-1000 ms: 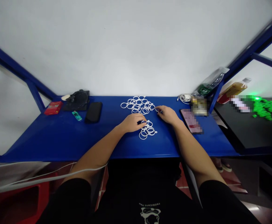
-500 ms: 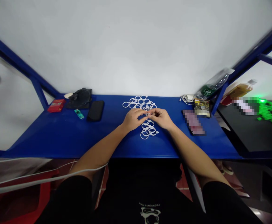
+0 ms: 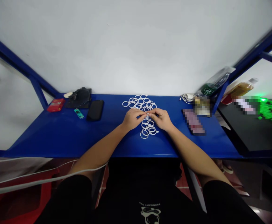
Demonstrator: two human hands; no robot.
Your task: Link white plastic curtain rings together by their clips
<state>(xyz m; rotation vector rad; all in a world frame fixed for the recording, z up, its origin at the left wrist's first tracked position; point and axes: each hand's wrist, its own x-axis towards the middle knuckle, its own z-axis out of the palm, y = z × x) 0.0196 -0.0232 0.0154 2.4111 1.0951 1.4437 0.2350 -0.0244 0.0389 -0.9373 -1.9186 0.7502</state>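
Observation:
Over the middle of the blue table, my left hand (image 3: 133, 119) and my right hand (image 3: 160, 118) meet fingertip to fingertip. Both are closed in a pinch around a small white plastic piece (image 3: 147, 114). Fingers cover most of it, so whether it belongs to a ring cannot be told. Beyond my hands lies a spread of white plastic rings (image 3: 126, 104), several bearing a small knob on the rim. Nearer to me, below my fingers, is a second cluster of white rings (image 3: 144, 134), overlapping one another.
On the blue table (image 3: 56, 137), a black phone (image 3: 95, 110), a teal lighter (image 3: 79, 113), a red box (image 3: 56, 105) and a black bag (image 3: 80, 99) lie left. Rightward are a white cable (image 3: 187, 98), a blurred pinkish item (image 3: 194, 122) and a bottle (image 3: 214, 84).
My fingertips have drawn closer together around the small white piece, and the right fingers have shifted slightly. The ring clusters look the same.

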